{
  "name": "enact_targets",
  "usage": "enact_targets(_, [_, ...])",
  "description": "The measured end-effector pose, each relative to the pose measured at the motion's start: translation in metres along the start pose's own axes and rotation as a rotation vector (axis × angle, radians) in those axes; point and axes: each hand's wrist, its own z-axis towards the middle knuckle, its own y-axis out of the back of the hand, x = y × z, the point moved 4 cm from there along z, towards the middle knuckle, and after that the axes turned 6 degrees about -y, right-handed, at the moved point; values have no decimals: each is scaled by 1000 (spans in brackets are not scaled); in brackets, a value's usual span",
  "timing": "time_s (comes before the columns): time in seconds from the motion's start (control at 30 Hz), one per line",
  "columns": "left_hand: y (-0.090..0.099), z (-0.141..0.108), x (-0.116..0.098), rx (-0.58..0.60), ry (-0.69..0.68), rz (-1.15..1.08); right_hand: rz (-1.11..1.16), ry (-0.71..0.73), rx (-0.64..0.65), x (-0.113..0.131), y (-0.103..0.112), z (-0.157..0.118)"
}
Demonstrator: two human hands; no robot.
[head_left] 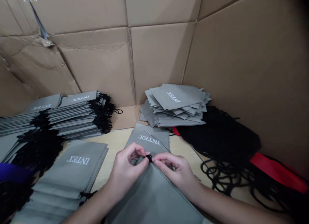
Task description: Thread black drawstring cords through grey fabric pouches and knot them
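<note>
My left hand (126, 171) and my right hand (173, 172) meet at a small black cord knot (149, 158), pinching it between their fingertips. The knot sits at the top edge of a grey fabric bag (154, 195), which lies under my wrists. Just beyond my fingers lies another grey bag printed INTEX (147, 141). A thin metal needle or wire (156, 140) rests across that bag. Its lower end is hidden behind my right hand.
Stacks of grey INTEX bags with black drawstrings (77, 116) lie at left, with a flatter stack (77, 163) nearer me. A loose pile of bags (175, 103) sits ahead. Black cord (222, 179) and red fabric (277, 169) lie right, against cardboard walls (241, 57).
</note>
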Motion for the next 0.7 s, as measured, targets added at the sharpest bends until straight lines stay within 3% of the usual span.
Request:
enact_targets(0.23, [0, 2, 10, 62, -27, 157, 152, -164, -14, -9, 0, 2])
enact_targets(0.37, [-2, 2, 10, 78, -25, 135, 236, -195, 4, -10, -3, 1])
enact_targets(0.5, [-5, -1, 12, 109, 0, 115, 220, -175, 37, -8, -3, 1])
enact_targets(0.7, [-12, -6, 15, 181, 108, 84, -69, -5, -1, -6, 2, 1])
